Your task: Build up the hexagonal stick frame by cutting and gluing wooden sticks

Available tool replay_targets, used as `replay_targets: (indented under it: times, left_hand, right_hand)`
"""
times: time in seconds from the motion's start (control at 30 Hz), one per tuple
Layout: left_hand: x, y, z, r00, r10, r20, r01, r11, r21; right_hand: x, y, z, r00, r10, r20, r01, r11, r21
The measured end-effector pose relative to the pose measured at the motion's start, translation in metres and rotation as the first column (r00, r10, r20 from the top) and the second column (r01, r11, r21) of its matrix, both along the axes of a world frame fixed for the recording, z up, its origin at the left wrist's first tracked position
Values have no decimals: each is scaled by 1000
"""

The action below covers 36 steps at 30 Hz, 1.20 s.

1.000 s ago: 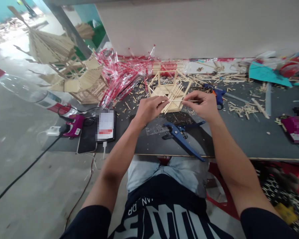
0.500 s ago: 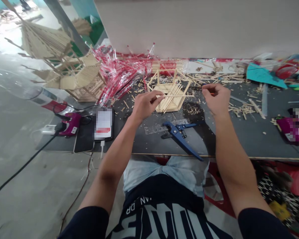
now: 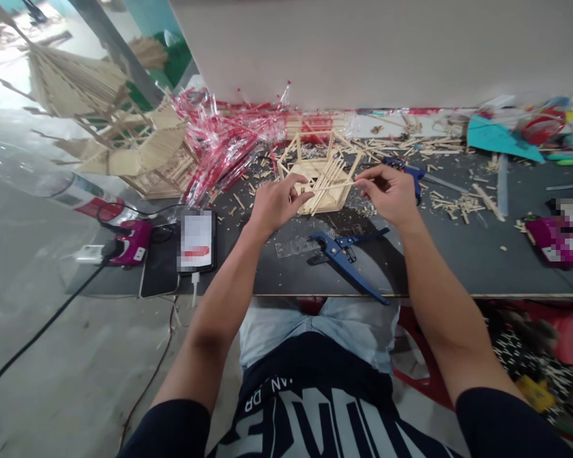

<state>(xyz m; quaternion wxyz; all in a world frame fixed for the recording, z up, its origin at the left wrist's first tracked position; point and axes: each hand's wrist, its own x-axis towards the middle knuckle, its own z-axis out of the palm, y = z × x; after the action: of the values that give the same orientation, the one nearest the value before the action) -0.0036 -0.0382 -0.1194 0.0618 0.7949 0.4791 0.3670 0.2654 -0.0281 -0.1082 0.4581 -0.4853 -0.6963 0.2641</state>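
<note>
A thin wooden stick (image 3: 333,186) spans the gap between my hands, above a small hexagonal frame of sticks (image 3: 332,207). At the stick's left end, my left hand (image 3: 279,200) has thumb and fingers curled loosely around it. Its right end is pinched between the thumb and fingertips of my right hand (image 3: 389,191). Several loose sticks (image 3: 332,175) lie across the frame. Just behind my right hand rests a blue glue gun (image 3: 413,173), partly hidden by it. Blue-handled cutters (image 3: 346,264) and a clear ruler (image 3: 291,247) lie in front.
A larger stick model (image 3: 148,156) stands at left beside red-and-clear plastic wrappers (image 3: 224,140). A phone (image 3: 197,242), a purple power socket (image 3: 132,243) and a plastic bottle (image 3: 71,191) are at the left edge. Stick offcuts (image 3: 458,203) and a turquoise sheet (image 3: 501,141) lie right.
My right hand has moved left from beside the glue gun and taken the stick's right end. The glue gun now shows behind that hand. My left fingers have loosened a little.
</note>
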Motion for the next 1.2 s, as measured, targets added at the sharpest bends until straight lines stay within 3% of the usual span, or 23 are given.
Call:
replay_targets:
  times: [0.13, 0.37, 1.2]
  left_hand:
    - [1, 1, -1, 1000, 3, -26, -3, 1000, -18]
    - [2, -6, 10, 999, 5, -50, -5, 1000, -16]
    - [1, -3, 8, 999, -22, -25, 22, 1000, -12]
  right_hand:
    - [-3, 0, -2, 999, -13, -40, 16, 998, 57]
    - [-14, 3, -12, 963, 39, -267, -5, 992, 128]
    - [-15, 7, -18, 930, 104, -352, -123, 992, -34]
